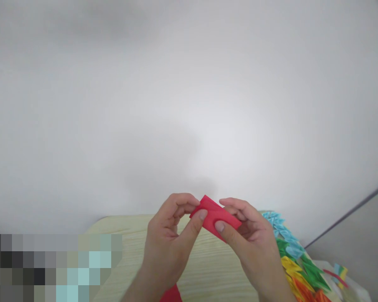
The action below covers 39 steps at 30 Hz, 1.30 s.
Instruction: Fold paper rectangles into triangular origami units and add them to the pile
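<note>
A folded piece of red paper (214, 219) is held up in front of me, above the table, its layers lying one over another. My left hand (173, 235) pinches its left end, thumb on the near face and fingers at the far edge. At the right end, my right hand (253, 239) grips the same paper with the thumb pressed on its face; the index finger is raised off it, and the other fingers are partly hidden behind. More red paper (172, 293) lies on the table by my left wrist, mostly out of the frame.
The pale wood-grain table (129, 251) stands against a white wall (189, 105). Along its right side lie folded paper pieces in light blue (294, 247), green (315, 270), yellow (290, 268) and orange (302, 289). A whitish bag with coloured strips (340, 274) is beyond. The lower left is pixelated.
</note>
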### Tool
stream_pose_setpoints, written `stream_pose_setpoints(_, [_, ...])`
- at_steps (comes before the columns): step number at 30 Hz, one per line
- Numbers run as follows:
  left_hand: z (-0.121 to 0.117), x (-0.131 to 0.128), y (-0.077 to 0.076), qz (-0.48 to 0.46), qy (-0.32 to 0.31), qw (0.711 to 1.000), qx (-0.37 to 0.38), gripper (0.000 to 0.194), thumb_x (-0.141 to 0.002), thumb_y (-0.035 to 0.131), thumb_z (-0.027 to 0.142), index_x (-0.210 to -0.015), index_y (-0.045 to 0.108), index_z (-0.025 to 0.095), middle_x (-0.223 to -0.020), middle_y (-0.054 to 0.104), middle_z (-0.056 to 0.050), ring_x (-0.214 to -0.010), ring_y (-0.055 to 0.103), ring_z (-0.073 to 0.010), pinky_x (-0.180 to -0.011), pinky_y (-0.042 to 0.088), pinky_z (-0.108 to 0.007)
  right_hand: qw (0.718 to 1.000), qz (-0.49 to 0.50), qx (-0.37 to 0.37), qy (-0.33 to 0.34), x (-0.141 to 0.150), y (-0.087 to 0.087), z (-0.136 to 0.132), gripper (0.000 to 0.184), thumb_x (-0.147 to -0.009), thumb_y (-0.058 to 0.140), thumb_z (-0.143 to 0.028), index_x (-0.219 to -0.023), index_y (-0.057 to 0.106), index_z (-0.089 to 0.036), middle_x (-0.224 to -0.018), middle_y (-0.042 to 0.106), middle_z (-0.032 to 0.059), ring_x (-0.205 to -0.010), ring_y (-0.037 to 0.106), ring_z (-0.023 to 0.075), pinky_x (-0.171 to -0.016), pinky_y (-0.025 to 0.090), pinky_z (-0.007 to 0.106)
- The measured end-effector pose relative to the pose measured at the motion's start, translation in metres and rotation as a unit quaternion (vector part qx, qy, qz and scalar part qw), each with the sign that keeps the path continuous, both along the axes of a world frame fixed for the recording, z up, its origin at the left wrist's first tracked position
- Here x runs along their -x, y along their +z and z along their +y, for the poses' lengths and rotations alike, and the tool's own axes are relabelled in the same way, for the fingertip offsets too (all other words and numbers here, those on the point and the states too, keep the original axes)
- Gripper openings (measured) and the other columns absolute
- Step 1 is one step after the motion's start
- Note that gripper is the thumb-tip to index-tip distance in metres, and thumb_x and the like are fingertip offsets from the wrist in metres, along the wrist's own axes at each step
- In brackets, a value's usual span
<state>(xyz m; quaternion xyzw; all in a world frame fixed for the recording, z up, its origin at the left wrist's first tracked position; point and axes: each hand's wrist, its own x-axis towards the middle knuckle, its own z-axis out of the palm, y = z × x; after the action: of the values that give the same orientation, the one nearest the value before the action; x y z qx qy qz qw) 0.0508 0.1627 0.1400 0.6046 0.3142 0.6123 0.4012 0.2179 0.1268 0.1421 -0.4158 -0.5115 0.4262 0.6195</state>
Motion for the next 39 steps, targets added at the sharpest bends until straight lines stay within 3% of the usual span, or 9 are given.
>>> stream_pose_setpoints(8, [-0.009, -0.003, 0.001, 0.141, -0.027, 0.988, -0.05, 0.024, -0.096, 0.068, 0.019, -0.116, 0.06, 0.03, -0.1, 0.072, 0.002, -0.094, 0.07, -0.0135, -0.084, 0.055, -0.024, 0.999, -0.027, 0.006, 0.041, -0.013, 0.0, -0.001, 0.015, -0.095, 0.075, -0.039, -0.1, 0.077, -0.025, -0.089, 0.077, 0.0023, -0.079, 0.069, 0.0158, -0.071, 0.054, 0.025])
stream_pose_setpoints(13, [-0.013, -0.004, 0.003, 0.128, -0.013, 0.991, -0.045, 0.024, -0.096, 0.07, 0.023, -0.117, 0.061, 0.032, -0.101, 0.073, 0.004, -0.095, 0.069, -0.014, -0.084, 0.055, -0.026, 0.999, -0.033, -0.014, 0.024, -0.012, 0.007, -0.007, 0.011, -0.095, 0.075, -0.035, -0.095, 0.077, -0.024, -0.091, 0.078, 0.0025, -0.083, 0.071, 0.0163, -0.074, 0.055, 0.025])
stream_pose_setpoints(18, [-0.015, -0.003, 0.011, 0.145, -0.011, 0.989, -0.034, 0.001, -0.097, 0.069, 0.027, -0.096, 0.069, 0.027, -0.086, 0.072, 0.004, -0.084, 0.066, -0.0131, -0.08, 0.051, -0.026, 0.999, -0.012, -0.032, -0.005, -0.013, 0.008, -0.008, 0.006, -0.093, 0.078, -0.032, -0.092, 0.078, -0.025, -0.087, 0.077, 0.0004, -0.074, 0.066, 0.0129, -0.064, 0.053, 0.021])
stream_pose_setpoints(21, [-0.016, -0.004, 0.015, 0.145, -0.023, 0.989, -0.024, 0.009, -0.098, 0.067, 0.028, -0.09, 0.071, 0.026, -0.081, 0.071, 0.004, -0.079, 0.065, -0.0129, -0.078, 0.05, -0.026, 0.999, 0.005, -0.034, -0.011, -0.013, 0.008, -0.008, 0.005, -0.091, 0.08, -0.03, -0.091, 0.078, -0.026, -0.085, 0.077, 0.0002, -0.072, 0.066, 0.0128, -0.061, 0.052, 0.02])
stream_pose_setpoints(39, [-0.019, -0.001, 0.019, 0.148, -0.05, 0.988, -0.008, 0.015, -0.099, 0.066, 0.033, -0.088, 0.071, 0.024, -0.077, 0.068, 0.002, -0.074, 0.063, -0.014, -0.073, 0.049, -0.026, 0.998, 0.041, 0.0, -0.053, -0.002, 0.02, -0.014, 0.008, -0.084, 0.084, -0.03, -0.083, 0.079, -0.024, -0.078, 0.076, 0.0024, -0.066, 0.064, 0.0152, -0.057, 0.052, 0.025])
